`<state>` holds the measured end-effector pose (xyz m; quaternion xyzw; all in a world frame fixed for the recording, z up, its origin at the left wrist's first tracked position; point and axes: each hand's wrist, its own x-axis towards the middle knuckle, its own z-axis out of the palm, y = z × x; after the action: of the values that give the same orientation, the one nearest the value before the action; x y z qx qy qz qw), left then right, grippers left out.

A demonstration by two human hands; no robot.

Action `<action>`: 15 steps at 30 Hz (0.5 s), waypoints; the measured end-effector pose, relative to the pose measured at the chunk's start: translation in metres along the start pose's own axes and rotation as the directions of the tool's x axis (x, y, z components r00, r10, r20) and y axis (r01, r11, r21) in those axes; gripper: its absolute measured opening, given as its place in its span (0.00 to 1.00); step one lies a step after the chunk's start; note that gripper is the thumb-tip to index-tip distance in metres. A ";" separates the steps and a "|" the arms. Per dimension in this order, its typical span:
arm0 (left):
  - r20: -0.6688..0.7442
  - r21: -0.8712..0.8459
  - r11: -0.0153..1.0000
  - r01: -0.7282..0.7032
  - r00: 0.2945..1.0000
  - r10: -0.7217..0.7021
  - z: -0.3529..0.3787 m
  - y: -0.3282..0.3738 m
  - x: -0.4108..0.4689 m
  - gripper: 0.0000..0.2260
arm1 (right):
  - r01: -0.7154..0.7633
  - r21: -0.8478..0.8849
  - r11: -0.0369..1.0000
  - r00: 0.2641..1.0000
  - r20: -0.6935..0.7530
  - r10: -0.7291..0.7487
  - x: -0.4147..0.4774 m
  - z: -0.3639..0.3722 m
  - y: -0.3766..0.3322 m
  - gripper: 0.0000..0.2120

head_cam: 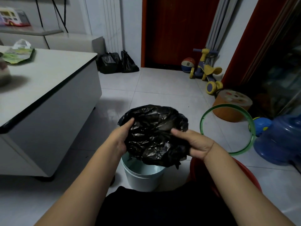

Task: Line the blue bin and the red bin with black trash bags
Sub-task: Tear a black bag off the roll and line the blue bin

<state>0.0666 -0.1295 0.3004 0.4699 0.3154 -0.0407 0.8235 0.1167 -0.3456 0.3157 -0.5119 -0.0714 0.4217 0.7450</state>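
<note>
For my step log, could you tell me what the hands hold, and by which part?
A crumpled black trash bag: the left hand grips its left side, the right hand its right side.

Two bare hands, left hand (121,137) and right hand (193,144). Forearms bare down to the frame edge. Crease lines visible at right wrist. Black garment (162,207) below the hands, between the forearms: plain dark fabric, detail unreadable.
</note>
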 end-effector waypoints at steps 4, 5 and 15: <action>-0.015 -0.030 1.000 -0.008 1.000 0.008 0.004 -0.002 0.001 0.18 | 0.114 -0.190 0.975 0.958 -0.241 -0.159 0.014 0.003 0.001 0.09; -0.030 -0.063 0.998 -0.014 0.999 0.013 0.003 0.000 0.001 0.19 | 0.169 -0.122 0.978 0.929 -0.311 -0.200 0.017 -0.002 -0.001 0.08; 0.231 0.132 0.989 -0.068 0.972 0.036 0.011 0.000 -0.012 0.26 | 0.166 0.057 0.984 0.964 -0.222 -0.149 0.011 0.000 -0.004 0.20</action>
<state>0.0624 -0.1413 0.3108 0.5265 0.2027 -0.0945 0.8202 0.1259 -0.3388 0.3153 -0.5190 -0.0143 0.3051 0.7983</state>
